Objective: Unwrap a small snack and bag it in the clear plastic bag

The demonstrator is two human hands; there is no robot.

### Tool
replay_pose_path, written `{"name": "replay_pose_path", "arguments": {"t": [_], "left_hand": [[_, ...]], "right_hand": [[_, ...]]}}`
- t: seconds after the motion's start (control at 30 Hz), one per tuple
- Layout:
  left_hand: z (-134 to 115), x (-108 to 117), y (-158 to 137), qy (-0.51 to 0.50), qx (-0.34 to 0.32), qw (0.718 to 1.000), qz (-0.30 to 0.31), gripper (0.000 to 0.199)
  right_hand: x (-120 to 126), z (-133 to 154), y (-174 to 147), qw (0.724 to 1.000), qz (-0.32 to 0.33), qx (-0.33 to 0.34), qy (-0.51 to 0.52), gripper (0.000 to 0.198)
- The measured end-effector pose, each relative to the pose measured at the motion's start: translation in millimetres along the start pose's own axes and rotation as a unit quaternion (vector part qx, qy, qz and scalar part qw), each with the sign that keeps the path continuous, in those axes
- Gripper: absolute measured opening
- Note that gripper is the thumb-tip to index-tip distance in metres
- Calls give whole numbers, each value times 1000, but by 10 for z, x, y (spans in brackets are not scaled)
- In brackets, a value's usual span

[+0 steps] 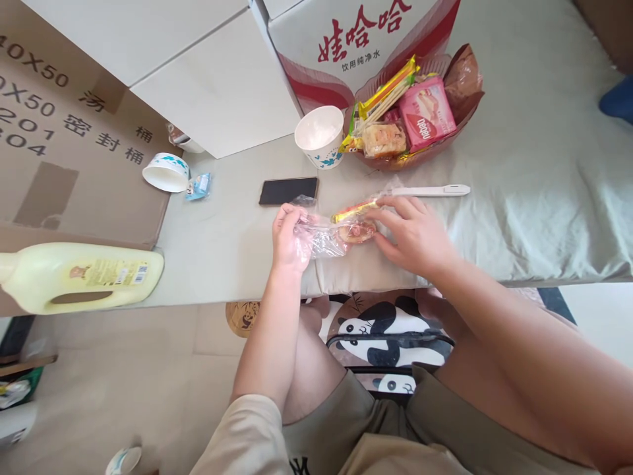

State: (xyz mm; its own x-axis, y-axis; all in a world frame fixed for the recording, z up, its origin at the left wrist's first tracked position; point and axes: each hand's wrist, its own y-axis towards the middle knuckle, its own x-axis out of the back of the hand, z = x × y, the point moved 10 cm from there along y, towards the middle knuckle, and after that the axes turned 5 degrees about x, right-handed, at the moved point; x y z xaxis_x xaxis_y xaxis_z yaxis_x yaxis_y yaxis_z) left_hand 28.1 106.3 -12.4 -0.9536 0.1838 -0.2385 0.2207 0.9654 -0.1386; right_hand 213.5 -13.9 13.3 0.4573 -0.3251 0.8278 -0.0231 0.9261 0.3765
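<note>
A clear plastic bag (326, 245) is pinched at its left side by my left hand (291, 237), whose fingers are closed. My right hand (413, 231) has its fingertips on the right end of a yellow-wrapped snack stick (352, 212), with the thumb beside a round brownish snack (357, 231). Both snacks lie close together at the bag's right part; whether they are fully inside it I cannot tell. Behind my right hand lies a long slim white tool (435, 190). A dark phone (288, 191) rests just beyond my left hand.
A basket (420, 153) of packaged snacks stands at the back, beside an upright paper bowl (320, 135). At left are a tipped paper bowl (166, 173), a small blue packet (199, 187), a pale yellow bottle (89, 277) lying down and a large carton (74, 132). The cloth-covered surface's front edge (198, 300) is near my forearms.
</note>
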Motion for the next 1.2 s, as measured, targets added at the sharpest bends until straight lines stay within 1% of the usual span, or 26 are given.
{"name": "replay_pose_path", "arguments": {"t": [0.1,0.17,0.23,0.27,0.3,0.33,0.37,0.43,0.47,0.5,0.57,0.6,0.63,0.7,0.73,0.77,0.8,0.83,0.9,1.0,1.1,1.13,1.17,1.2], "left_hand": [[-27,47,47,7,-11,1000,-5,41],[25,103,86,77,0,997,-16,39],[115,163,121,197,17,980,-22,27],[154,194,135,258,21,966,-25,20],[181,223,145,307,20,951,-29,19],[194,247,151,339,15,940,-33,22],[195,262,153,352,7,935,-35,28],[173,260,147,342,-5,939,-28,38],[167,238,140,330,-5,944,-14,41],[173,198,130,324,3,946,8,41],[207,95,96,341,27,937,62,38],[223,47,74,362,37,928,84,39],[228,13,55,385,39,917,96,38],[189,-33,33,414,18,905,93,31],[157,-57,27,413,1,906,88,28],[129,-84,21,403,-17,911,85,27],[105,-111,17,387,-34,918,84,27],[90,-134,16,366,-46,925,85,27],[97,-148,29,320,-46,943,83,29],[168,-119,69,247,-4,966,73,33],[204,-77,92,181,37,982,47,35],[203,-61,95,159,46,986,34,36],[201,-47,97,137,54,989,22,37],[201,-37,98,113,61,992,11,39]], "right_hand": [[-32,-69,12,1000,6,-15,-26,34],[-35,-102,19,999,13,-29,-18,37],[3,-113,17,999,4,-42,0,45],[30,-104,11,999,-2,-46,7,49],[53,-86,2,999,-6,-45,11,51],[63,-63,-11,999,-3,-42,10,51],[60,-39,-29,999,9,-39,5,49],[24,10,-70,999,45,-28,-1,35],[2,46,-90,998,65,-16,0,28],[-20,90,-107,996,85,2,5,24],[-83,184,-136,990,133,38,21,34],[-128,199,-152,985,164,39,24,37],[-175,180,-167,980,195,23,22,37],[-236,63,-197,970,238,-50,9,35],[-233,-9,-205,967,239,-93,2,37],[-208,-70,-204,966,226,-127,-4,39],[-172,-108,-193,968,205,-146,-10,41],[-137,-126,-176,972,180,-151,-14,43],[-95,-105,-138,983,137,-119,-21,41],[-74,-29,-116,995,91,-42,-19,25],[4,64,-116,998,45,19,35,24],[22,121,-117,996,43,44,72,24],[20,190,-122,990,57,69,113,24],[-9,262,-135,981,86,89,150,25]]}}
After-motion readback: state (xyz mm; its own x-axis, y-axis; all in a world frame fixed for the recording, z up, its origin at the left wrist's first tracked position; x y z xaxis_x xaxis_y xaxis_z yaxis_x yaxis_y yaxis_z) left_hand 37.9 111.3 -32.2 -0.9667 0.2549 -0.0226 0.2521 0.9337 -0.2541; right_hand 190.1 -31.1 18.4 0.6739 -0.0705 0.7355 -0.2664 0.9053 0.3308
